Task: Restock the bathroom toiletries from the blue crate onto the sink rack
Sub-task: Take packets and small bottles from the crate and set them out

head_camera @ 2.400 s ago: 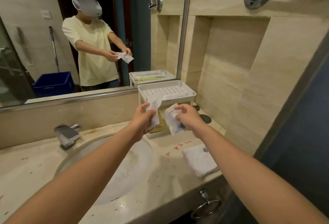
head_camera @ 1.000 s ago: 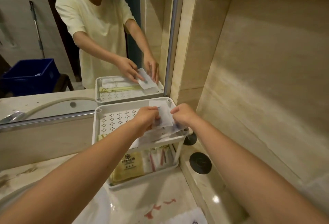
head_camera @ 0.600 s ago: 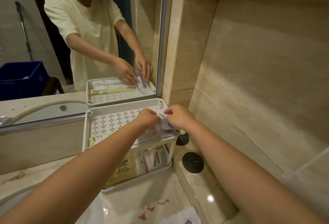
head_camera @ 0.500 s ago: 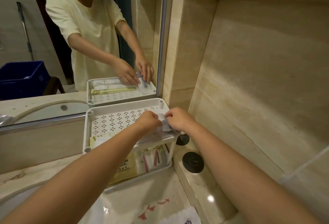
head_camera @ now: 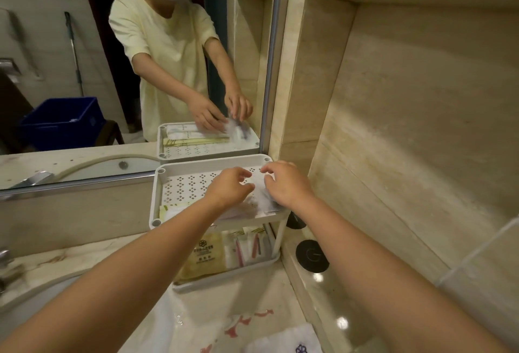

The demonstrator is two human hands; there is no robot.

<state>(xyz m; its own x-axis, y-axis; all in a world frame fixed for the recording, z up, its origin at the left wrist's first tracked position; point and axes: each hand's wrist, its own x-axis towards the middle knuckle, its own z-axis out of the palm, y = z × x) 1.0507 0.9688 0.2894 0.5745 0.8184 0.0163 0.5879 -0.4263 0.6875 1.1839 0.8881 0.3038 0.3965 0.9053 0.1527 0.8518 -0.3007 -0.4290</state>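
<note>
1. White sachets (head_camera: 261, 201) lying at the near right corner of the sink rack (head_camera: 179, 166), on its top tier, partly under both hands.
2. Left hand (head_camera: 229, 187) loosely curled over the sachets, gripping nothing evident; right hand (head_camera: 286, 184) spread at their far edge, pinching or merely touching, cannot tell.
3. Probably settling this batch in place. Next: letting go cleanly, then fetching more from the blue crate (head_camera: 60, 122), seen only in the mirror, far left.
4. Yellow packet (head_camera: 203, 251) on the lower tier: logo and print too small to read. "G" on the black disc (head_camera: 312, 255), right.

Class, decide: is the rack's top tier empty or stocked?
Stocked: white packets lie on the top tier at front right, and a yellow-striped packet at front left.
</note>
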